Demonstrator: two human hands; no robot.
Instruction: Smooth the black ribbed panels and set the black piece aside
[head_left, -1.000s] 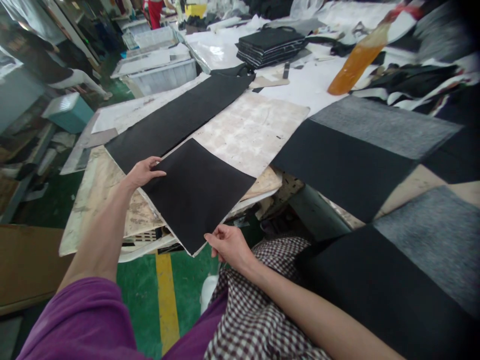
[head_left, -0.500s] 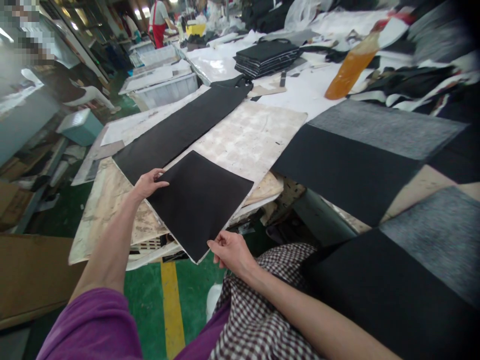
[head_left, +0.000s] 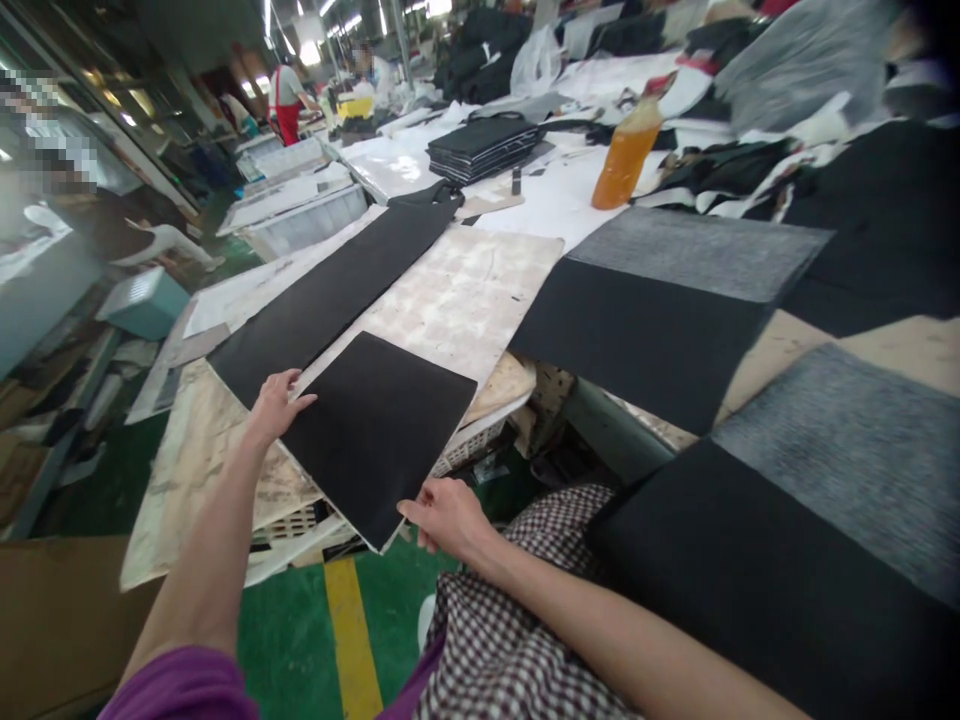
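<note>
A square black fabric panel [head_left: 379, 425] lies over the near edge of a pale board [head_left: 491, 285], its near corner jutting past the edge. My right hand [head_left: 450, 515] pinches the panel's near right edge, thumb on top and the other fingers curled under. At the panel's left edge is my left hand [head_left: 276, 405], thumb and fingers apart, the thumb tip at the panel's border. Beyond it, a long black strip [head_left: 337, 270] with a looped far end stretches away across the board, and the left fingertips are close to its edge.
Black-and-grey fabric pieces [head_left: 637, 330] lie to the right, with a larger folded one [head_left: 720, 540] nearer me. A stack of black pieces [head_left: 484, 148] and an orange-filled bottle [head_left: 626, 155] stand farther back. Grey bins [head_left: 307, 215] line the left; co-workers are in the distance.
The camera view has turned, so the whole scene sits further left and lower. Both hands keep about the same places on the black panel.
</note>
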